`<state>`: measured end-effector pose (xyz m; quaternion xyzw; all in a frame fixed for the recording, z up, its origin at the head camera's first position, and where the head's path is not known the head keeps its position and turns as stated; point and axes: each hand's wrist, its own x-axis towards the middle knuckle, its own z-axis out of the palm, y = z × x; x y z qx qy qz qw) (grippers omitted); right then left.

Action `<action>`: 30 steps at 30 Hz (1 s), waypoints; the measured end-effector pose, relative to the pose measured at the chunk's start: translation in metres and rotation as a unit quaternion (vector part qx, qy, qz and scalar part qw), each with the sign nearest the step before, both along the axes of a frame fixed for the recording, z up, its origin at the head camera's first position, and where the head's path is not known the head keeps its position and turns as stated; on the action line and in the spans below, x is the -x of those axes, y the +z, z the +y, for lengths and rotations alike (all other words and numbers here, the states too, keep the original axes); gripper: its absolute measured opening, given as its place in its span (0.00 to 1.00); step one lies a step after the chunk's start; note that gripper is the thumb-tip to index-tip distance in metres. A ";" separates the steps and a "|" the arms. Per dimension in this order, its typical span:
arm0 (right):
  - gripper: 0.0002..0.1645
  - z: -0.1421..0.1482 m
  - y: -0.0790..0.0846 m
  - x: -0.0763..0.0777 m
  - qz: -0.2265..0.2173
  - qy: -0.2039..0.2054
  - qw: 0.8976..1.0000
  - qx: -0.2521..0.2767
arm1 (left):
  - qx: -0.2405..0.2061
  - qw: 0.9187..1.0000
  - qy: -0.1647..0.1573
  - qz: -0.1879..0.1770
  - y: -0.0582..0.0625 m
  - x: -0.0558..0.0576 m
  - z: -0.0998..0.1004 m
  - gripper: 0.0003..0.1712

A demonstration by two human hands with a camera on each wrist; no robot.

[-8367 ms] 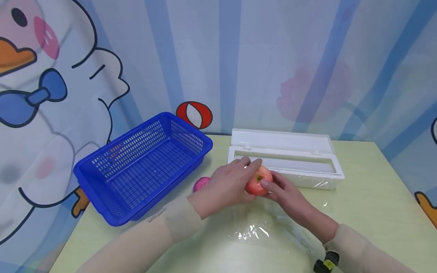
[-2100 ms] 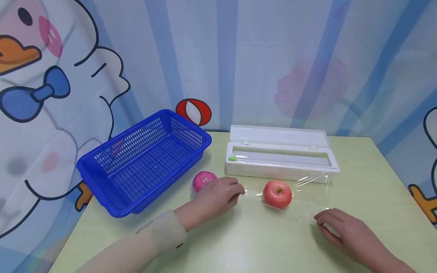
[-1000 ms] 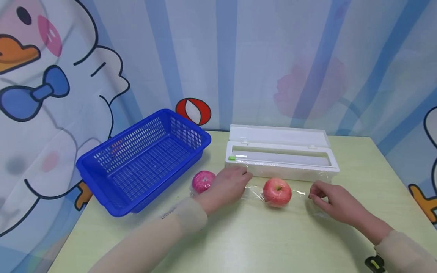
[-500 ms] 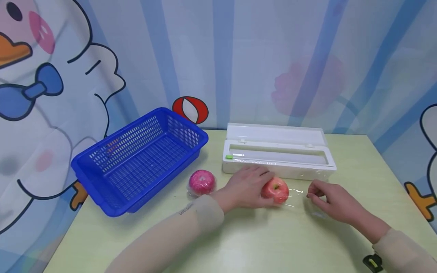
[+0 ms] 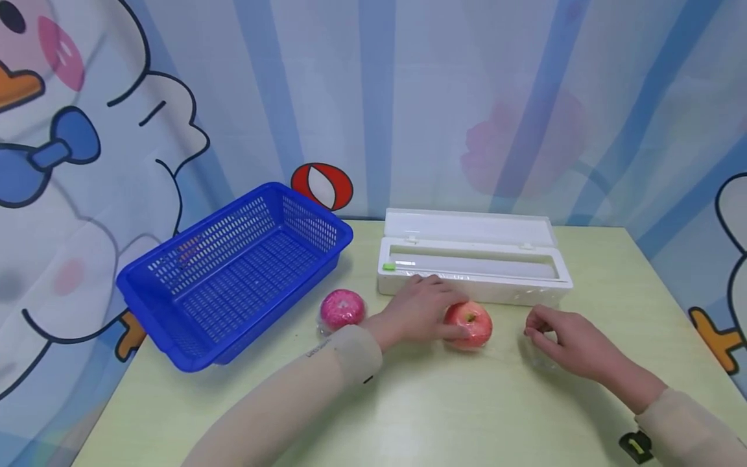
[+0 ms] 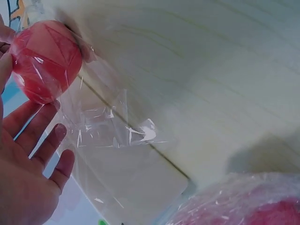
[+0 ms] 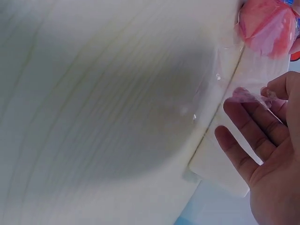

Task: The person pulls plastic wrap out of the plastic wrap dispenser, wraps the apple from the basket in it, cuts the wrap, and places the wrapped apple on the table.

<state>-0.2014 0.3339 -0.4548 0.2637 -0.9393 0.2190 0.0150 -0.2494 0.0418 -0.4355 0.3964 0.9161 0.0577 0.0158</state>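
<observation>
My left hand [image 5: 423,310] grips the red apple [image 5: 471,325] from its left side, thumb in front and fingers behind. Clear cling film [image 6: 103,126] covers the apple and trails off it, creased and shiny in the left wrist view. To the right of the apple, my right hand [image 5: 574,340] pinches the film's edge between thumb and forefinger. In the right wrist view its other fingers [image 7: 251,124] are spread loosely, and film stretches toward the apple. A round pink object [image 5: 342,308], wrapped in film, sits on the table left of my left hand.
Behind the apple stands a white cling film dispenser [image 5: 496,291], its lid raised, with a green slider [image 5: 388,266] at the left. A blue plastic basket [image 5: 233,347] is at the left. A printed curtain [image 5: 432,97] hangs behind the table [image 5: 443,415].
My left hand has moved right from the film beside the apple onto the apple itself. My right hand moved in earlier with its bit of film and has since stayed in place.
</observation>
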 end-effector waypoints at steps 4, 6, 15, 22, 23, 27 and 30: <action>0.18 -0.005 0.008 -0.004 0.107 0.010 0.994 -0.024 | 0.000 1.000 0.004 0.003 0.001 0.000 -0.001 0.36; 0.25 -0.014 0.012 -0.007 0.158 0.030 0.987 -0.029 | -0.003 1.000 0.005 0.001 0.001 0.001 -0.001 0.36; 0.34 -0.050 -0.001 -0.016 0.216 0.121 0.967 -0.061 | -0.023 1.000 0.009 -0.009 -0.001 0.001 -0.001 0.34; 0.37 -0.047 -0.013 -0.016 0.205 0.108 0.971 -0.055 | -0.017 1.000 0.016 -0.005 -0.001 0.001 -0.004 0.30; 0.38 -0.047 -0.015 -0.016 0.206 0.106 0.971 -0.057 | -0.017 1.000 0.016 -0.002 -0.001 0.001 -0.004 0.29; 0.40 -0.048 -0.018 -0.016 0.205 0.097 0.972 -0.063 | -0.017 0.999 0.017 0.024 -0.001 0.003 -0.006 0.25; 0.40 -0.048 -0.019 -0.016 0.204 0.095 0.973 -0.058 | -0.018 0.998 0.028 0.060 0.002 0.002 -0.009 0.21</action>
